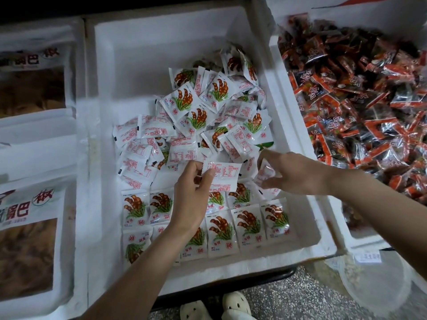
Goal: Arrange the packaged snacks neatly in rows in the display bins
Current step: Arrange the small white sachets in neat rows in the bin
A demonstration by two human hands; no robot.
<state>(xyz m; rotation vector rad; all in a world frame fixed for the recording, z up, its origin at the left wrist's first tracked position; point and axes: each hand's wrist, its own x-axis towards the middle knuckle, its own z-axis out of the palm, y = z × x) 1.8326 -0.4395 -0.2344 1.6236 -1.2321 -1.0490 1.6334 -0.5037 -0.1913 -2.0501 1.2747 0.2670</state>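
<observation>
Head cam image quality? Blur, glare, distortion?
Head view: wide-angle bows the foam bin walls; white foam nearly blown out; red packets upper right blurred; left hand and its white packet sharp, print visible; crumpled packet in right hand softer; top edge dark.

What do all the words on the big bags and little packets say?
"椒", in an oval: on the lower big bag and the upper big bag, at the left.
"巴": beside it, on both big bags.
On the white packets: a red seal and small red print, too small to read.
On the red-and-black packets: white characters, too blurred to read.
</observation>
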